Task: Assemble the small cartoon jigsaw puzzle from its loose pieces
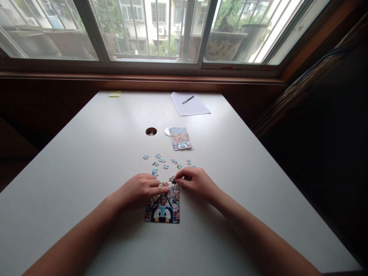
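Note:
A partly assembled jigsaw puzzle (162,212) with a blue cartoon face lies on the white table. My left hand (140,190) rests on its upper left part, fingers stretched across the joined pieces. Between the thumb and fingertips of my right hand (198,182) is a small dark puzzle piece (173,179), at the puzzle's upper right edge. Several loose light-blue puzzle pieces (166,166) are scattered just beyond both hands. One small joined cluster (155,172) sits above my left fingers.
Farther back lies a printed picture card (181,138), overlapping a silver disc (167,131). Left of it, a round hole (151,131) opens in the table (86,153). Near the window edge are paper sheets (191,107), a pen (188,99) and yellow sticky notes (115,94).

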A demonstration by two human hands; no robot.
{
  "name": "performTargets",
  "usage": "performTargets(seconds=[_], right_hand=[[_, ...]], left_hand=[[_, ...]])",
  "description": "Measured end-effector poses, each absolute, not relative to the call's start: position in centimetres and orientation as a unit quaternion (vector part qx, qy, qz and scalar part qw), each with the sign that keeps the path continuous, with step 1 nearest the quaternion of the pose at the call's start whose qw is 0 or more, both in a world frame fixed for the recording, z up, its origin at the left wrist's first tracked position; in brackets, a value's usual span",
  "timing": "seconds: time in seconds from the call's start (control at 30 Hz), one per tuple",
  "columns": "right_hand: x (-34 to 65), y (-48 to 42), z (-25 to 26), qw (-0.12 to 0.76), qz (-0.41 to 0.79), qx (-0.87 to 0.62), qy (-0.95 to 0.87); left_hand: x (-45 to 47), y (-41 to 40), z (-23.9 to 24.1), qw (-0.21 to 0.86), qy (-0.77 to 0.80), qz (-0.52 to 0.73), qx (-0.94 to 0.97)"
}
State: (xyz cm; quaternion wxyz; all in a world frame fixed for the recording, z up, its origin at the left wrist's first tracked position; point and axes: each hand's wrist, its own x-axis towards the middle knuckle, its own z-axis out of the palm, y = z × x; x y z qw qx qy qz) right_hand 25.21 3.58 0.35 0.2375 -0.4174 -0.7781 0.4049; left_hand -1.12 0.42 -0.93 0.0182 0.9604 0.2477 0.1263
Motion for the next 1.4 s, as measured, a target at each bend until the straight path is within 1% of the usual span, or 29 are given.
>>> performTargets(seconds=[0.97, 1.4], right_hand=[[25.57, 3.83, 0.49, 0.237, 0.406, -0.397, -0.788], [25.72, 3.86, 0.88, 0.211, 0.407, -0.394, -0.797]], left_hand=[[-1.03, 0.46, -0.88, 0.023, 0.246, 0.134, 0.96], [-1.13, 0.43, -1.0, 0.021, 0.249, 0.132, 0.959]])
